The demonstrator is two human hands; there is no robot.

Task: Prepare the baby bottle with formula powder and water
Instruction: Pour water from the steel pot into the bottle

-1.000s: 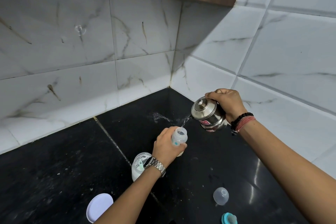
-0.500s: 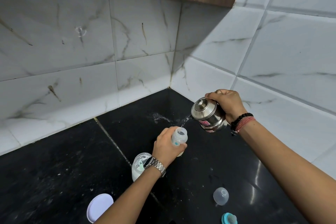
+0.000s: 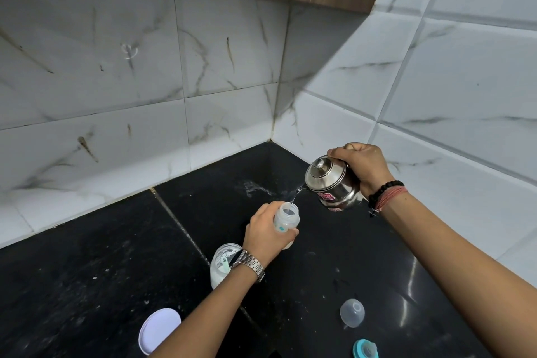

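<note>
Gripping the baby bottle (image 3: 286,219), the left hand (image 3: 266,234) hides its base; the right hand (image 3: 363,167) clasps the tilted steel pot (image 3: 331,184).

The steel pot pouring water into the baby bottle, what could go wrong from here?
1. The stream from the steel pot is thin and the baby bottle has a narrow mouth, so a small wobble of either hand could send water onto the black counter.
2. The left hand covers most of the bottle, hiding the water level, so overfilling is possible.
3. The pot's lid looks unsecured; the right hand tilting further might let it slip.
</note>
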